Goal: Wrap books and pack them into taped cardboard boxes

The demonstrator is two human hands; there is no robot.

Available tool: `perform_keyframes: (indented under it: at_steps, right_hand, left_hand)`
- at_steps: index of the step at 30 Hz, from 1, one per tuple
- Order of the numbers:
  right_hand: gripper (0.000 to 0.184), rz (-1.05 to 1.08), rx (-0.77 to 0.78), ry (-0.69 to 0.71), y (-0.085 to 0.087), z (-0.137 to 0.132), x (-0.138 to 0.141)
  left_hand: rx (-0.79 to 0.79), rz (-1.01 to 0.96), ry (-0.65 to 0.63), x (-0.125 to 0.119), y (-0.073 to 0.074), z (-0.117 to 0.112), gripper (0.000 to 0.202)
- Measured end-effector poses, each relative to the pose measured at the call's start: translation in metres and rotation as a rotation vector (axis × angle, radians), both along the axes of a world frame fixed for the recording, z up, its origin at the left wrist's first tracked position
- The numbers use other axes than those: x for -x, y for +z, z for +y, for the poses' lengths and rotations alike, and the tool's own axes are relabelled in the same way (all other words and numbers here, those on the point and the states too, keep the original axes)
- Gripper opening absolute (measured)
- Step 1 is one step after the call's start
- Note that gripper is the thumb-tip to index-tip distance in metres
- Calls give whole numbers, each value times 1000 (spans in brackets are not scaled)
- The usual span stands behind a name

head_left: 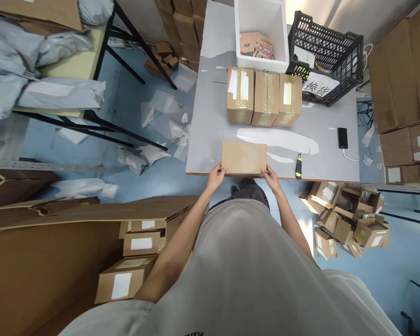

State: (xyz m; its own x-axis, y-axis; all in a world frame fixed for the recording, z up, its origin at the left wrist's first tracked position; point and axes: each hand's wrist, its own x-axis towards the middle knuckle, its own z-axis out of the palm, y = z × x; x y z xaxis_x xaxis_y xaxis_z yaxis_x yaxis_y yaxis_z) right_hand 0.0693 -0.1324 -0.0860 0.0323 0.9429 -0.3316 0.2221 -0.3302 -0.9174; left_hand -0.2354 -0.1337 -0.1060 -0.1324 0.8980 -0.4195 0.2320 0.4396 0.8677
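A plain brown cardboard box (pixel 244 157) sits at the near edge of the grey table (pixel 213 121). My left hand (pixel 217 175) grips its near left corner, fingers curled round the edge. My right hand (pixel 269 174) holds the near right corner the same way. Behind the box stand three taped cardboard boxes (pixel 264 98) side by side in a row.
A utility knife (pixel 298 166) lies right of the box, a black phone (pixel 342 137) with a cable further right. A white foam bin (pixel 261 32) and a black crate (pixel 325 56) stand at the back. Small boxes (pixel 350 226) and plastic wrappers (pixel 164 123) litter the floor.
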Motion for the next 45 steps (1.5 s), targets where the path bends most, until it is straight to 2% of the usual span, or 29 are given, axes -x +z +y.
perform_keyframes:
  at_steps: [6, 11, 15, 20, 23, 28, 31, 35, 40, 45]
  right_hand:
    - [92, 11, 191, -157, -27, -10, -14]
    - [70, -32, 205, -166, -37, -22, -17]
    - [56, -49, 147, -132, -33, -27, -8]
    - [53, -76, 55, -121, -23, -25, 0]
    - [57, -96, -1, -137, -14, -18, -2]
    - [57, -216, -153, -132, 7, -1, -9]
    - [51, -244, -140, -142, 13, 7, -6]
    - [51, -252, -122, -147, 13, 6, -1]
    - [59, -236, -149, -123, 10, 0, -3]
    - [61, -239, -167, -107, 11, 3, -5]
  left_hand:
    - [62, -39, 67, 7, -15, -10, 58]
    - [122, -37, 120, 11, -27, -22, 49]
    - [75, -23, 107, 7, -29, -27, 34]
    - [-18, 8, 122, 6, -21, -25, 32]
    - [-93, 37, 144, 13, -9, -19, 36]
    - [-315, 198, 143, 23, 17, -1, 37]
    - [-313, 250, 127, 23, 24, 6, 35]
    - [-271, 275, 134, 21, 21, 2, 33]
    - [-280, 179, 165, 21, 14, -10, 41]
    - [-290, 169, 172, 23, 13, -9, 45]
